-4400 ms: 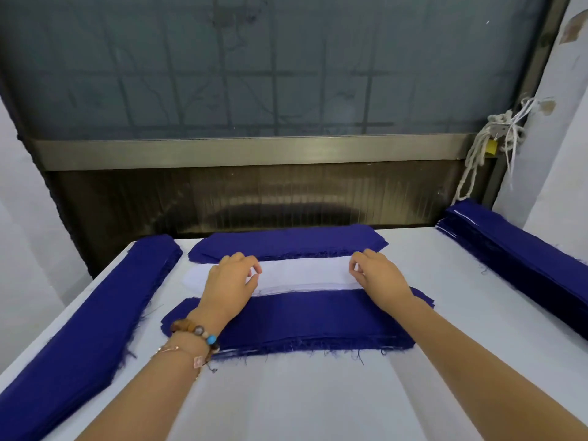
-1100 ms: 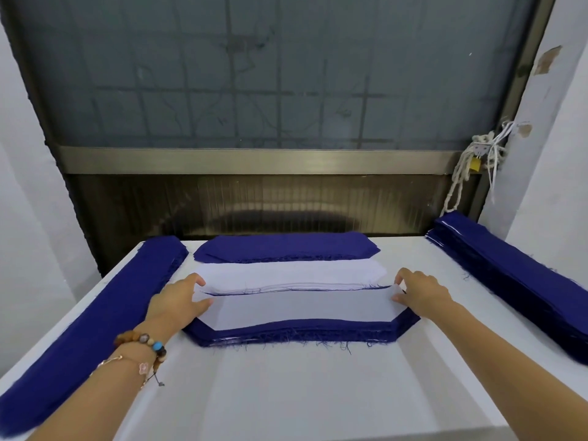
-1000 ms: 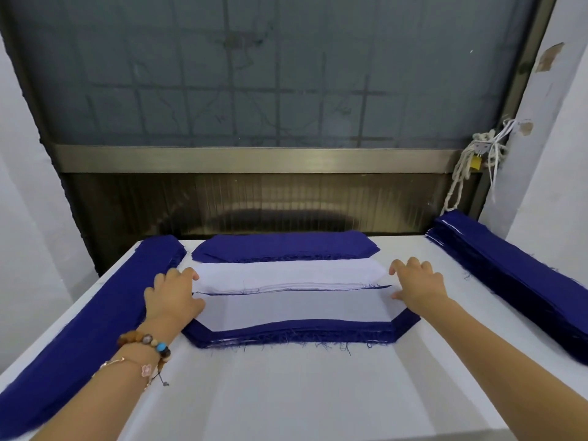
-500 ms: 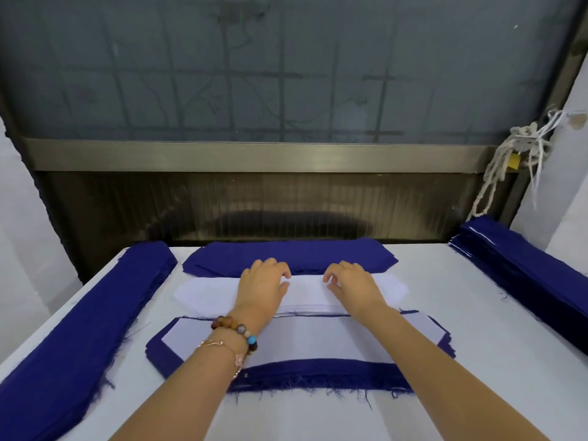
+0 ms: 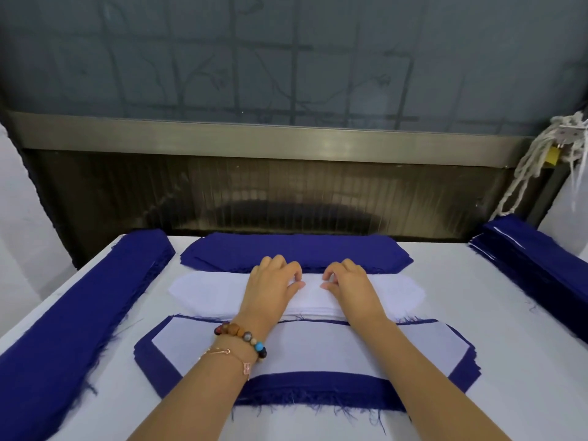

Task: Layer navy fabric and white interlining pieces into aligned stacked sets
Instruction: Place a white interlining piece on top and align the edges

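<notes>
Hands have moved in from the ends of the layered set (image 5: 318,354): left hand (image 5: 273,289) and right hand (image 5: 348,289) now pinch the white interlining stack (image 5: 313,299), lying just behind that navy-bordered set.

Soft, even light all over, and no single source to pick out. The white surface (image 5: 496,361) is bright but not blown out, and shadows barely register. The white interlining (image 5: 210,291) almost melts into it, with very low contrast there. There's a dull sheen along the metal rail (image 5: 222,135), with one brighter patch right of centre. The ribbed panel (image 5: 159,192) below is dark and murky. The near navy stack (image 5: 318,388) has a crisp frayed edge, while the rope (image 5: 534,160) at the right edge looks soft. The wide lens bows the rail and splays the surface edges.
</notes>
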Motion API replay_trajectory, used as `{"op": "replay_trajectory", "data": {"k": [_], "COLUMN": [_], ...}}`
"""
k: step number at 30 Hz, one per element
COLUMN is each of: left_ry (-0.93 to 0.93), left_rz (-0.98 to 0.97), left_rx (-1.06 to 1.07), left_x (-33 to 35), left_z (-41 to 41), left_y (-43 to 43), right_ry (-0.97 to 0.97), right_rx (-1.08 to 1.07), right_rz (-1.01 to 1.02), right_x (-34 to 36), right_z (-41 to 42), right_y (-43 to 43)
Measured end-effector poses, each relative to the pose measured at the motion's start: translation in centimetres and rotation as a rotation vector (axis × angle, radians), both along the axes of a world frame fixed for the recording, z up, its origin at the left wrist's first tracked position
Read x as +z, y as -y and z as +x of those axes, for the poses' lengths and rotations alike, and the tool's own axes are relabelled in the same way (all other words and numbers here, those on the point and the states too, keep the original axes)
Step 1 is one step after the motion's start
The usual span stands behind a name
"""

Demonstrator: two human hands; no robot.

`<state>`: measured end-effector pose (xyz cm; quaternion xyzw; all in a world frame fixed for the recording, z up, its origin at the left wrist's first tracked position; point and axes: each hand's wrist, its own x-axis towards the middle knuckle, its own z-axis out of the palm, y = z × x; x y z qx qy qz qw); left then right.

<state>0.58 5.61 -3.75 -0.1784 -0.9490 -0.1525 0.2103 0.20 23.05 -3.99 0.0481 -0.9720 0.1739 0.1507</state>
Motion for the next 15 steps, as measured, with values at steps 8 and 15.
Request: {"op": "replay_trajectory", "data": {"k": [8, 15], "left_ry": [0.012, 0.035], "left_rz": [-0.009, 0.040], "left_rx": [-0.040, -0.061], "left_x": [0.32, 0.56], "left_z": [0.14, 0.46], "left_y": [-0.19, -0.23], "right_ry": [-0.121, -0.099], "right_rx": [-0.007, -0.008], "right_rz": [0.104, 0.071], "right_x": [-0.36, -0.20], "right_z": [0.34, 0.21], "right_y": [-0.10, 0.08]}}
